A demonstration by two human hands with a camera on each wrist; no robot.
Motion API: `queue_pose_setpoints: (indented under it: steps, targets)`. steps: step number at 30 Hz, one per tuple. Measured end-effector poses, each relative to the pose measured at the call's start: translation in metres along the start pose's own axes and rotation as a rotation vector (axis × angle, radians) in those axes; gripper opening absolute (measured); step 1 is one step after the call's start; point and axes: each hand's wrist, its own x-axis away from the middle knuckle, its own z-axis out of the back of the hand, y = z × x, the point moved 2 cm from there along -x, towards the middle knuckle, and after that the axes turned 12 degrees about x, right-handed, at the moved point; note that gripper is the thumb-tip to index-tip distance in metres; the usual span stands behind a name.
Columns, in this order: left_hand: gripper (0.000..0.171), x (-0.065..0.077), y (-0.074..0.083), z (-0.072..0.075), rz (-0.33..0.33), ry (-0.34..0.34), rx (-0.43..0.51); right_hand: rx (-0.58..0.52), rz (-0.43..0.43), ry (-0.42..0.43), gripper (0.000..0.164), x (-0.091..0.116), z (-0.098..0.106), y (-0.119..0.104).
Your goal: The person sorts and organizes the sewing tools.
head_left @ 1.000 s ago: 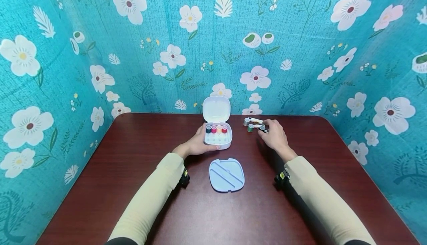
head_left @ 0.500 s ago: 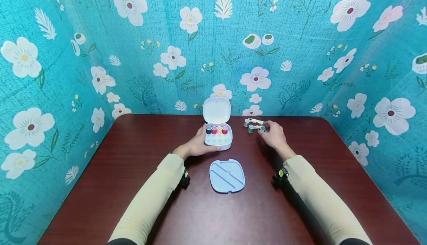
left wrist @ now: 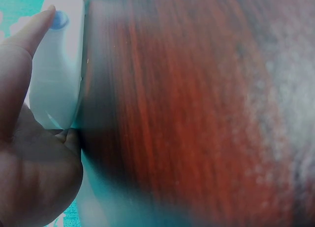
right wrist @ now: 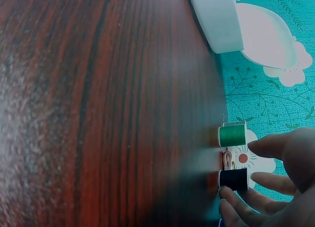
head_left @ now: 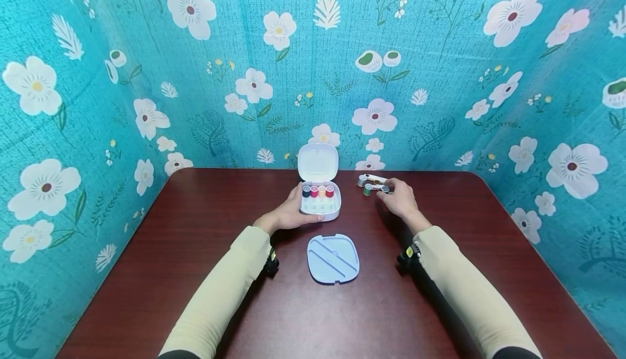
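Observation:
My left hand [head_left: 288, 211] grips a small white sewing box [head_left: 332, 215] with a raised lid [head_left: 318, 162]. In the left wrist view, the thumb [left wrist: 37, 32] presses its front near a round blue button [left wrist: 59, 20]. Inside, a row of thread spools [head_left: 314, 191] stands at the back, with bare pegs in front. My right hand [head_left: 402, 199] is at a cluster of loose spools. Its fingertips touch or nearly touch a black thread spool [right wrist: 233, 180], while the thumb lies apart beside a green thread spool [right wrist: 231, 136].
A light blue square tray insert [head_left: 333, 259] lies on the dark wood table [head_left: 235, 304] in front of the box. Beyond the loose spools are a white strip [head_left: 375, 178] and a grey spool [head_left: 362, 180]. A floral teal cloth [head_left: 313, 76] hangs behind.
My right hand and wrist have shifted slightly leftward at the loose spools. The left hand keeps its hold on the box.

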Motion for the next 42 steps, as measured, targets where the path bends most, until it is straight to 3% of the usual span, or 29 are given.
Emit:
queue_pose_setpoints:
  steps: [17, 37, 42]
  targets:
    - [0.13, 0.0018, 0.0011, -0.0002, -0.007, -0.003, 0.002, -0.028, -0.025, -0.055, 0.045, -0.0038, -0.0032, 0.0012]
    - [0.132, -0.0001, 0.0008, 0.0006, 0.007, -0.004, -0.004, -0.045, 0.022, -0.058, 0.029, -0.0045, -0.0084, 0.0021]
    - [0.132, 0.0003, 0.0005, 0.0003, 0.012, -0.004, -0.006, -0.101, 0.029, -0.062, 0.027, -0.0007, -0.0085, -0.0002]
